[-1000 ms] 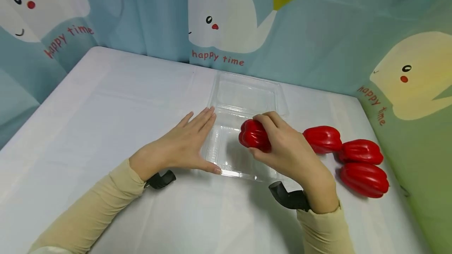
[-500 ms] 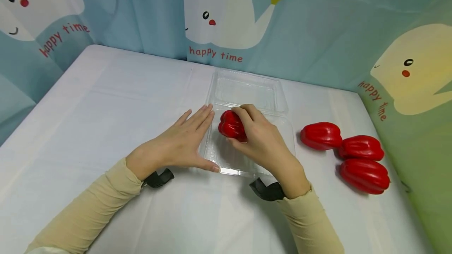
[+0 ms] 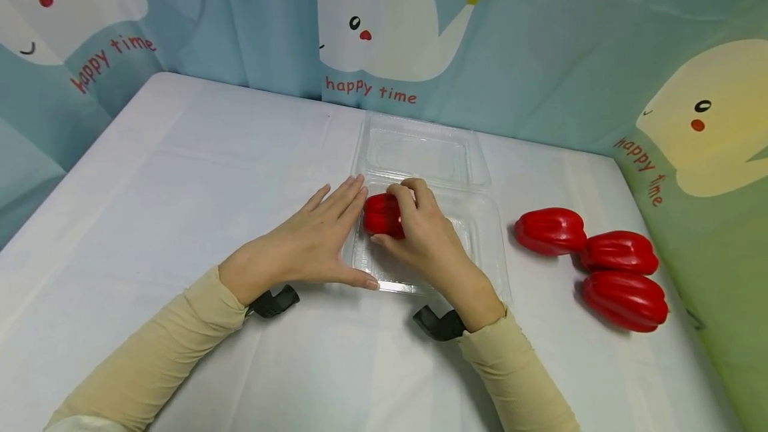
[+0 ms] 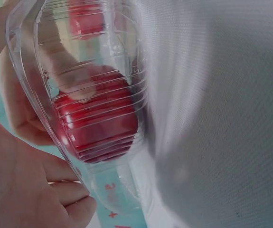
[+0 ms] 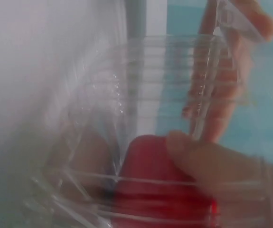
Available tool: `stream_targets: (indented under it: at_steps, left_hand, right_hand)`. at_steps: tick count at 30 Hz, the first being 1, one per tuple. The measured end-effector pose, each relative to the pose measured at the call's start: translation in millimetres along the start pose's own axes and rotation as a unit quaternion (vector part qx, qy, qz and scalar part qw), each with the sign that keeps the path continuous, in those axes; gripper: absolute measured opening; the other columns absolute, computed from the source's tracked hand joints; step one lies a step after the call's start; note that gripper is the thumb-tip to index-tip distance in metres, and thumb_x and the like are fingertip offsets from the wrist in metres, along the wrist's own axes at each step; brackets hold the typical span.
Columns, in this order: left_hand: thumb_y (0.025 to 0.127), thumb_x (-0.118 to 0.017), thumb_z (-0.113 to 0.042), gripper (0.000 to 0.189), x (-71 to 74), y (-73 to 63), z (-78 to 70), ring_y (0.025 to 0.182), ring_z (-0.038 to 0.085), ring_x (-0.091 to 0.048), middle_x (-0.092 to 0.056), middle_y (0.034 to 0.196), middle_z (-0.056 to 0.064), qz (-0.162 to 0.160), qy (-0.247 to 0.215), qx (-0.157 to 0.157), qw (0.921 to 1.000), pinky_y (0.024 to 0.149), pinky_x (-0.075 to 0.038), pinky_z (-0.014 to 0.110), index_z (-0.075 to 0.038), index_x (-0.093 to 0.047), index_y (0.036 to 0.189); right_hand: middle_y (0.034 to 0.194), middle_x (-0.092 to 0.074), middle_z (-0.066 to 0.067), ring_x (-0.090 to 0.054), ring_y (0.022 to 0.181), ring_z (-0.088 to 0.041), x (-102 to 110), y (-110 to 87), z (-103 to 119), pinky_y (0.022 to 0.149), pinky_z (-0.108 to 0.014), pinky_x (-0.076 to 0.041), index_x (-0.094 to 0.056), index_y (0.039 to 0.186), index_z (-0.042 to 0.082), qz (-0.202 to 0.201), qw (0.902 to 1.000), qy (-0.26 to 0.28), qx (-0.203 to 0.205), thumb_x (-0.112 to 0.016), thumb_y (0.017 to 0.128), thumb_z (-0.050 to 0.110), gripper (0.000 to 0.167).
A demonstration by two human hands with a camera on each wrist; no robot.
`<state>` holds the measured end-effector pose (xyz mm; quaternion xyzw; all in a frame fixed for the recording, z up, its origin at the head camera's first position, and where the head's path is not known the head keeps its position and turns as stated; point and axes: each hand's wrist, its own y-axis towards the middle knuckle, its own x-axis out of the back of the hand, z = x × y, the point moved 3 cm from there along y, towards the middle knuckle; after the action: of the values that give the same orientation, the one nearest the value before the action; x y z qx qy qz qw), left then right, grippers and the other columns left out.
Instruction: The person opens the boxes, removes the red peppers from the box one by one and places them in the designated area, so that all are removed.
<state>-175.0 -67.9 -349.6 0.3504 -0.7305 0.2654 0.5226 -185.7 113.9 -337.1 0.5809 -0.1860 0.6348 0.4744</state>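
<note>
My right hand [image 3: 423, 235] grips a red bell pepper [image 3: 381, 214] inside the base of a clear plastic clamshell box [image 3: 489, 239], at its left end. Through the ribbed wall in the left wrist view, the pepper [image 4: 103, 116] sits low in the box, with a fingertip on it. My left hand [image 3: 306, 239] lies along the box's left rim with fingers and thumb spread. The right wrist view is blurred, but the thumb shows against the pepper [image 5: 148, 175]. Part of the pepper is hidden under the right hand.
Three more red bell peppers lie right of the box: one nearer it [image 3: 550, 231], another behind [image 3: 620, 252] and a third in front [image 3: 625, 301]. The box's lid [image 3: 420, 151] lies folded back toward the curtain [image 3: 258, 25] at the white table's [image 3: 180, 172] far edge.
My right hand has carried the pepper leftward and down into the box's left end. The left hand has stayed at the left rim, and the other peppers have not moved.
</note>
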Motion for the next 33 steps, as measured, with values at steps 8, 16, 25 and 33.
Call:
stream_targets:
  at_steps: [8, 16, 25, 33]
  left_hand:
    - [0.071, -0.048, -0.092, 0.131, -0.7, 3.3, -2.1, 0.156, 0.022, 0.003, 0.003, 0.168, 0.009, -0.010, 0.021, 0.006, 0.9997, 0.126, -0.004, 0.052, -0.004, -0.008, 0.159]
    - [0.073, -0.050, -0.090, 0.128, -0.2, 3.8, -1.0, 0.156, 0.022, 0.003, 0.002, 0.169, 0.008, -0.010, 0.022, 0.015, 0.9996, 0.126, -0.005, 0.052, -0.005, -0.009, 0.159]
    - [0.075, -0.052, -0.087, 0.126, -3.4, 3.7, 0.7, 0.156, 0.023, 0.004, 0.003, 0.168, 0.009, -0.008, 0.010, 0.016, 0.9998, 0.126, -0.005, 0.053, -0.004, -0.008, 0.159]
    - [0.075, -0.051, -0.087, 0.125, -3.8, 3.4, 2.2, 0.156, 0.023, 0.003, 0.002, 0.168, 0.009, -0.010, 0.013, 0.013, 0.9998, 0.125, -0.006, 0.053, -0.004, -0.009, 0.159]
  right_hand:
    - [0.128, -0.052, -0.016, -0.058, 0.115, -0.030, 3.3, -3.3, -1.4, 0.093, -0.042, -0.057, -0.055, 0.133, 0.002, -0.002, 0.9999, 0.011, -0.002, -0.081, 0.084, 0.023, 0.059]
    - [0.137, -0.053, -0.017, -0.049, 0.130, -0.034, 3.4, -3.2, -3.2, 0.094, -0.049, -0.056, -0.054, 0.136, 0.003, -0.012, 0.9998, -0.016, -0.005, -0.080, 0.083, 0.015, 0.061]
    - [0.144, -0.046, -0.020, -0.044, 0.134, -0.037, -1.5, -3.1, -5.8, 0.101, -0.048, -0.052, -0.046, 0.143, 0.004, 0.002, 0.9997, -0.022, 0.013, -0.079, 0.084, 0.014, 0.068]
    - [0.147, -0.043, -0.019, -0.041, 0.137, -0.037, 2.0, -3.6, -9.8, 0.105, -0.049, -0.049, -0.047, 0.143, 0.006, 0.016, 0.9997, -0.017, 0.010, -0.081, 0.082, 0.015, 0.070]
